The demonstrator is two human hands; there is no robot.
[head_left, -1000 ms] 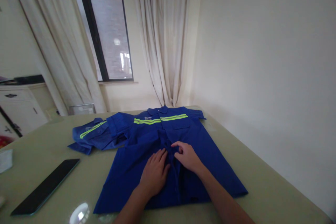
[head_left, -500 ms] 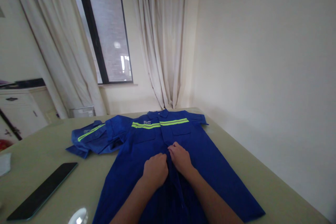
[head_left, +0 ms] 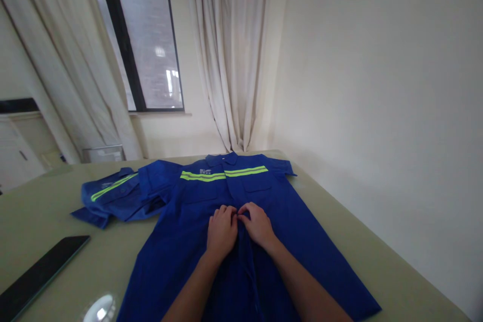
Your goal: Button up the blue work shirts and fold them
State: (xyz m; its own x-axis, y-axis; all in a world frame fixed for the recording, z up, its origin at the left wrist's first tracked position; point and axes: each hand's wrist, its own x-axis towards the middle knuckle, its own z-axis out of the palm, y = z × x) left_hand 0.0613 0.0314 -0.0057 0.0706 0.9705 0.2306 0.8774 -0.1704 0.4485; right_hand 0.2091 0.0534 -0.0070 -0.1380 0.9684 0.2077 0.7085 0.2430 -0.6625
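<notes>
A blue short-sleeved work shirt (head_left: 302, 231) with a yellow-green reflective stripe across the chest lies face up on the pale green table (head_left: 396, 271), collar away from me. My left hand (head_left: 222, 231) and my right hand (head_left: 257, 224) meet at the shirt's front placket, mid-chest. Both have their fingers curled and pinch the fabric along the opening. What sits between the fingertips is too small to see.
A second blue shirt (head_left: 109, 196) with the same stripe lies folded to the left, touching the first shirt's sleeve. A dark flat tablet (head_left: 37, 276) rests near the left front edge. Curtains (head_left: 230, 55) and a window (head_left: 139, 35) stand behind the table; a wall runs along the right.
My left hand went from lying flat on the shirt to a pinch at the placket, and both hands moved up the shirt front and closer together. The camera shifted slightly right.
</notes>
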